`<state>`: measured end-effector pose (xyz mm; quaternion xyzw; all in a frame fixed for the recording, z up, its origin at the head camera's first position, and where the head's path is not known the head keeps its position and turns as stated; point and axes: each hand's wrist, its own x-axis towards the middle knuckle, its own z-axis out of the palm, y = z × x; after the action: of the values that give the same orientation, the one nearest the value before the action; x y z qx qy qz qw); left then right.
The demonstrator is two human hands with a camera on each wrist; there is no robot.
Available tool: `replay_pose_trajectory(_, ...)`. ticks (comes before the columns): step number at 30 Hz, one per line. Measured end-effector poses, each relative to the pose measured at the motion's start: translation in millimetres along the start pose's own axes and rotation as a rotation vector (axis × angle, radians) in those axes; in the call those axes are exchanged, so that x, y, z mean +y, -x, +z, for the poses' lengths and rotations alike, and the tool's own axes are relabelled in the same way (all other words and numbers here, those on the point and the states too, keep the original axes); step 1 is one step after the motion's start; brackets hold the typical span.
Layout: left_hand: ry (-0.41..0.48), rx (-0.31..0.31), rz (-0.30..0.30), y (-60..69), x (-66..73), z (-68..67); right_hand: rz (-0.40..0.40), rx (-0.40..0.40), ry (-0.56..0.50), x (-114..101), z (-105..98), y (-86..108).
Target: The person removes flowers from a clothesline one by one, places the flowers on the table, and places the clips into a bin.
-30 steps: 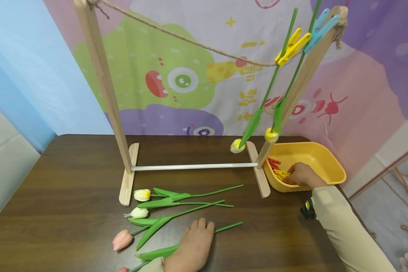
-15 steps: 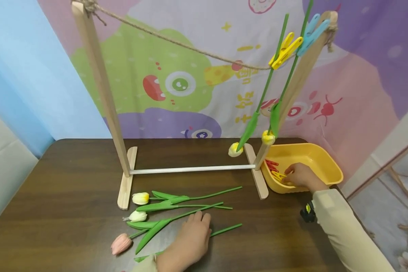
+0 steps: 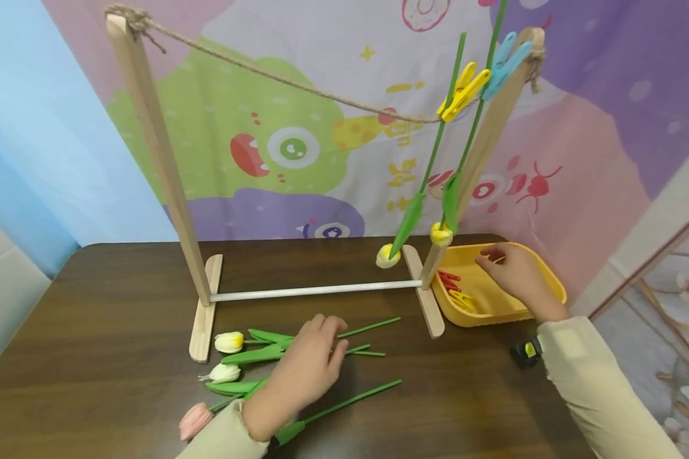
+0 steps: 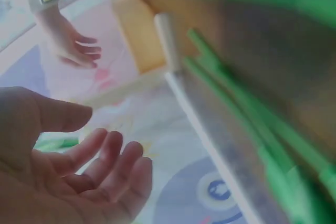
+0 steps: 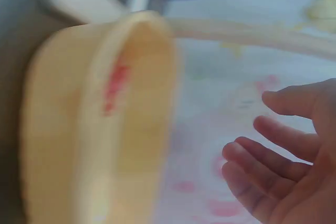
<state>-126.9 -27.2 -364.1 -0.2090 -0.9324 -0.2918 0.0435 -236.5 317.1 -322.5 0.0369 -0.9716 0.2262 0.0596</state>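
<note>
Above the stems of the tulips lying on the table, my left hand (image 3: 301, 366) is raised with relaxed fingers and holds nothing; in the left wrist view its palm (image 4: 79, 182) is bare. My right hand (image 3: 519, 274) hovers over the yellow basket (image 3: 557, 299), its fingers loosely bent and empty, as the right wrist view also shows (image 5: 283, 156). Red clothespins (image 3: 449, 281) and yellow clothespins (image 3: 462, 301) lie in the basket's left part. Under the left hand are a yellow-white tulip (image 3: 229, 342), a white tulip (image 3: 224, 373) and a pink tulip (image 3: 195, 421).
A wooden frame (image 3: 163, 159) stands behind the flowers, with a white bar (image 3: 316, 291) low across it. From its rope (image 3: 287, 81), a yellow clothespin (image 3: 464, 92) and a blue clothespin (image 3: 505, 65) hold two tulips head down.
My right hand has lifted away from the clothespins, empty. My left hand has risen off the table and moved toward the upper stems. The head view has shifted slightly.
</note>
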Motion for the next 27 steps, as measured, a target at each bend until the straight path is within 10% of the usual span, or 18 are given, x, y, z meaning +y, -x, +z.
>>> replay_pose_trajectory(7, 0.083, 0.136, 0.033, -28.4, 10.6, -33.3, -0.086, 0.305, -0.176, -48, -52, -1.0)
replay_pose_trajectory(13, 0.179, 0.199, 0.085, -51.4, 24.0, -54.9, -0.149, 0.404, -0.396, -97, -88, -0.6)
replay_pose_trajectory(27, 0.396, 0.198, 0.106, -110.4, 64.9, -102.6, -0.345, 0.541, -0.213, -181, -140, -2.9)
